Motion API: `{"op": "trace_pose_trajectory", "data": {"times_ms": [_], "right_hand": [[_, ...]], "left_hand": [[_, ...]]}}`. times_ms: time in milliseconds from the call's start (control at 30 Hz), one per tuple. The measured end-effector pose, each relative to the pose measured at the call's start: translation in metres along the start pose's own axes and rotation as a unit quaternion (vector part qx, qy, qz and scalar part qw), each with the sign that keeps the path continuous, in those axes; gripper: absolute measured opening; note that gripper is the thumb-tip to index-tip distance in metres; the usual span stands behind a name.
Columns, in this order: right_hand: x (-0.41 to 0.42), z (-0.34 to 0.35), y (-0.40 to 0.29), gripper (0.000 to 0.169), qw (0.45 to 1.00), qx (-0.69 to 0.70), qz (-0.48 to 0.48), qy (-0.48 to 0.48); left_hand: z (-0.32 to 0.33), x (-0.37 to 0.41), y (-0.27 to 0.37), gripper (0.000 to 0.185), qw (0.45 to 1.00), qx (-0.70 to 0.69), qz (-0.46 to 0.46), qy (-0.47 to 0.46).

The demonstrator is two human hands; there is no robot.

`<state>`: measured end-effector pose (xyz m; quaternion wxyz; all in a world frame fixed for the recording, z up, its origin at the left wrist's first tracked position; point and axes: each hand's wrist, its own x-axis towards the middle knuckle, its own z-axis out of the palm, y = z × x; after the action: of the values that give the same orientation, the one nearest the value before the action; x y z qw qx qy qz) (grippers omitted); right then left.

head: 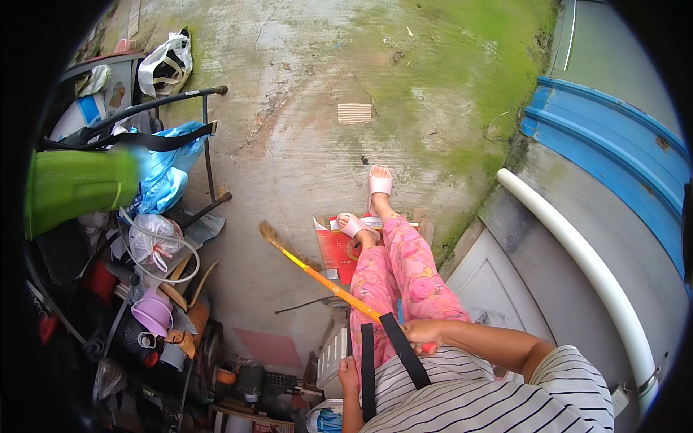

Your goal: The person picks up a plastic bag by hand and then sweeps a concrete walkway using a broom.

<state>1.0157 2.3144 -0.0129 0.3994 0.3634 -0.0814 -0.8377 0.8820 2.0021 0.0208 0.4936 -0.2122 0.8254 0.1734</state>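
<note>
My right hand grips the orange handle of a broom near its red end, in front of my waist. The handle slants away to the left, with a yellow section just above the tan bristles, which are down by the concrete floor. My left hand hangs at my left side with its fingers curled, and no object shows in it. Two black straps hang in front of my striped shirt. Beneath one foot and beside my legs lies a flattened red cardboard box.
Clutter crowds the left: a green bin, a black metal frame, plastic bags and a purple bucket. A ribbed piece lies on the mossy concrete. A white pipe runs along the right wall.
</note>
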Motion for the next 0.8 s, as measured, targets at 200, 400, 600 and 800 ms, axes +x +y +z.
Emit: {"op": "trace_pose_trajectory", "data": {"times_ms": [200,400,600,800], "right_hand": [[-0.062,-0.003,-0.023,0.010,0.995,0.030,-0.048,0.087],[-0.097,0.024,0.025,0.006,0.985,0.056,-0.118,0.109],[-0.105,0.042,0.042,0.011,0.996,-0.029,-0.072,0.050],[-0.008,0.029,-0.009,0.015,0.989,-0.144,0.013,0.025]], "left_hand": [[0.005,0.002,0.020,0.016,0.998,0.060,0.022,-0.003],[-0.015,0.018,-0.014,0.017,0.997,-0.034,-0.047,-0.041],[-0.024,0.021,-0.024,0.017,0.997,-0.035,-0.054,-0.050],[-0.027,0.032,-0.055,0.018,0.999,-0.015,-0.027,-0.019]]}}
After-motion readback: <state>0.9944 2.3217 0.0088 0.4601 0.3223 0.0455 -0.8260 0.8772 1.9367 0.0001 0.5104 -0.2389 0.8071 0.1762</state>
